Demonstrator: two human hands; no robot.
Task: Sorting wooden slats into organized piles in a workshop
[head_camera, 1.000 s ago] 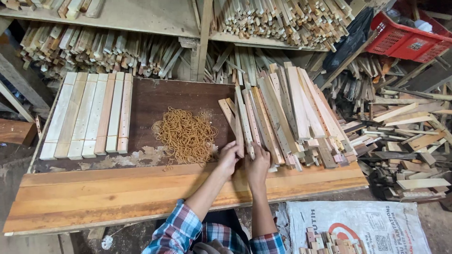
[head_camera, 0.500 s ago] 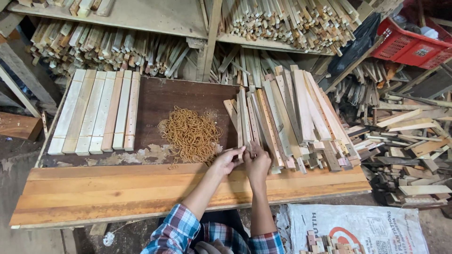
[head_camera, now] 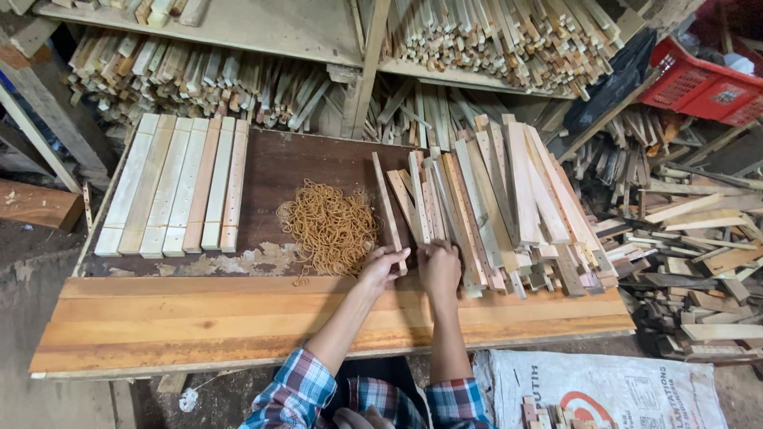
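Wooden slat [head_camera: 386,205] lies just right of the rubber band heap [head_camera: 331,226], its long axis running away from the person, far end tilted slightly leftward. Far left of the heap, pale slats [head_camera: 175,184] lie side by side. At the heap's lower right edge, the left hand [head_camera: 381,265] pinches the slat's near end; beside it, the right hand [head_camera: 439,266] rests fingers curled on the loose slat pile [head_camera: 509,199].

Raw wood slats [head_camera: 509,199], rubber bands [head_camera: 330,226]

both arms reach forward, left hand [head_camera: 381,266] and right hand [head_camera: 439,266] curled.
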